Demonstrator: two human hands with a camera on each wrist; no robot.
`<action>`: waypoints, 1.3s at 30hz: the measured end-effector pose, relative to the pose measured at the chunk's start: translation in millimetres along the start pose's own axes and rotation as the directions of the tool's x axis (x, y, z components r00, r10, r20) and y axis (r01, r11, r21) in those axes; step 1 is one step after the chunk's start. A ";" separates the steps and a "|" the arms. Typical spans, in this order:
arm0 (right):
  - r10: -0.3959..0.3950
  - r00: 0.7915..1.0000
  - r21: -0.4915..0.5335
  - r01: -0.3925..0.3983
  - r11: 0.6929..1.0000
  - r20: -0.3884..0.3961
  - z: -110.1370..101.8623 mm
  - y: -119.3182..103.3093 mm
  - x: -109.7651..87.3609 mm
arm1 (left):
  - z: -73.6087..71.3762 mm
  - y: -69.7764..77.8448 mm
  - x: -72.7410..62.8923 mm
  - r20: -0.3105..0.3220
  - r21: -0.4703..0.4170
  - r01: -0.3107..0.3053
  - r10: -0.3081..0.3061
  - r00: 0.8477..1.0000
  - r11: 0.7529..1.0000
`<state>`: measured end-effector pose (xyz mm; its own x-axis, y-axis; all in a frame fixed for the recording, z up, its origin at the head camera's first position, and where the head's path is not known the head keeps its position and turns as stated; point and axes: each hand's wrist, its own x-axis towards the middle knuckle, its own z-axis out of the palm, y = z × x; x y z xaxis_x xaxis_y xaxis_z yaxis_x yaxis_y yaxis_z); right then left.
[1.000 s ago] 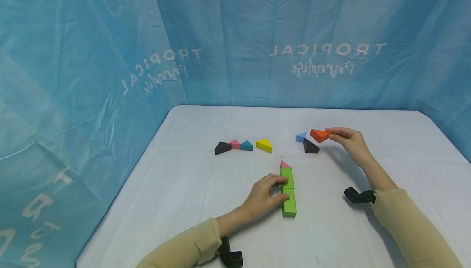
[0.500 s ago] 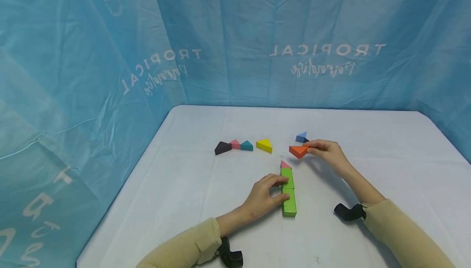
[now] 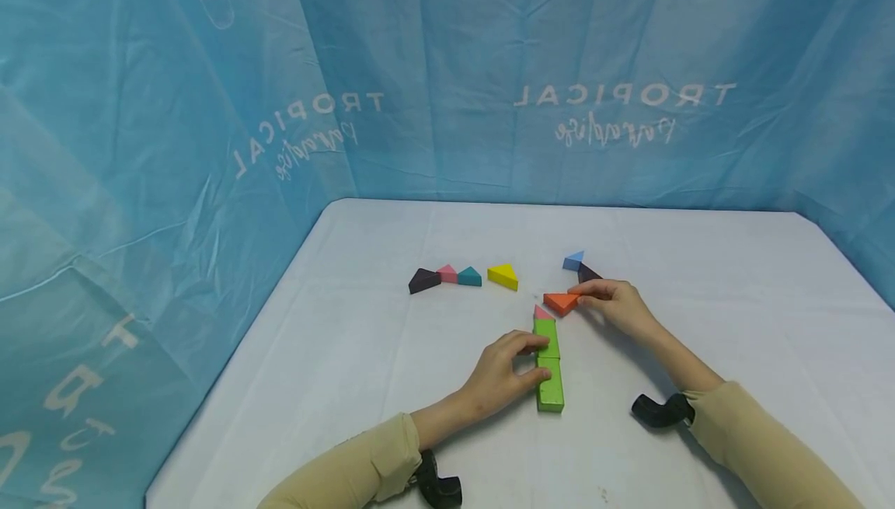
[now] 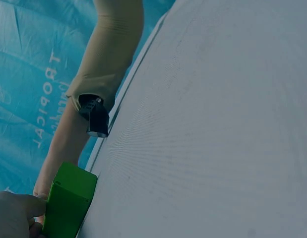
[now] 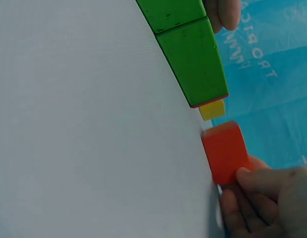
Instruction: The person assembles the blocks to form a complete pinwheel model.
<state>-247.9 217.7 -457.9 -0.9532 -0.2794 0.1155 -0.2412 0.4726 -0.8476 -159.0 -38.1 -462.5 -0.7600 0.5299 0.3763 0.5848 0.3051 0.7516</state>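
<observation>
The back and left are closed off by a blue curtain [image 3: 447, 43], by which a white table [image 3: 336, 369] is bordered. The left hand [image 3: 498, 375] is laid along the left of a green row: its thumb and forefinger are spread apart, the thumb set against the near green block [image 3: 551, 394] and the forefinger against the far green block [image 3: 549, 329], with neither pinched between them. By the right hand [image 3: 618, 308], farther off, the orange block [image 3: 560, 302] is pinched between thumb and fingers at its right end.

The two green blocks are lined up end to end, the row's long axis being pointed away from the person. The orange block is held leftward of the right fingertips, its long edge turned to the far side and set crosswise to that row; whether the table is touched by it cannot be told.

Among the smaller pieces, a black block [image 3: 423, 281], a small pink block [image 3: 447, 274] and a teal block [image 3: 470, 277] are strung out at left, a yellow block [image 3: 503, 277] being set just apart. A second black block [image 3: 586, 272] is partly hidden by the right hand, with a blue block [image 3: 573, 261] beside it.

Against the row's far end a pink triangle [image 3: 541, 313] is set, just left of the orange block and slightly nearer the person; that offset is judged the relation that matters.
</observation>
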 end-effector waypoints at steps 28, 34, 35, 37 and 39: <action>-0.009 0.984 0.055 -0.001 0.998 0.178 5.1 -10.9 5.8 | 0.4 -1.3 0.1 0.008 -0.005 -0.010 0.010 1.000 1.000; -0.028 0.977 0.087 0.010 0.996 0.212 5.6 -10.7 4.7 | 0.7 -1.2 0.2 0.003 0.001 -0.008 0.008 1.000 1.000; -0.030 0.975 0.093 0.010 0.996 0.220 5.6 -10.8 4.6 | 0.7 -1.0 0.2 0.002 0.000 -0.008 0.008 1.000 1.000; -0.033 0.972 0.101 0.010 0.995 0.231 5.5 -11.4 4.7 | 0.5 -0.9 0.2 -0.001 0.002 -0.007 0.007 1.000 1.000; -0.029 0.973 0.106 0.005 0.994 0.229 4.8 -13.0 5.2 | 0.3 -0.7 0.3 -0.001 0.004 -0.006 0.006 1.000 1.000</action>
<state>-248.9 206.1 -448.8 -0.8787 -0.4770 0.0182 -0.2249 0.3801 -0.8972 -159.5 -38.0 -463.1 -0.7569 0.5307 0.3814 0.5904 0.3053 0.7471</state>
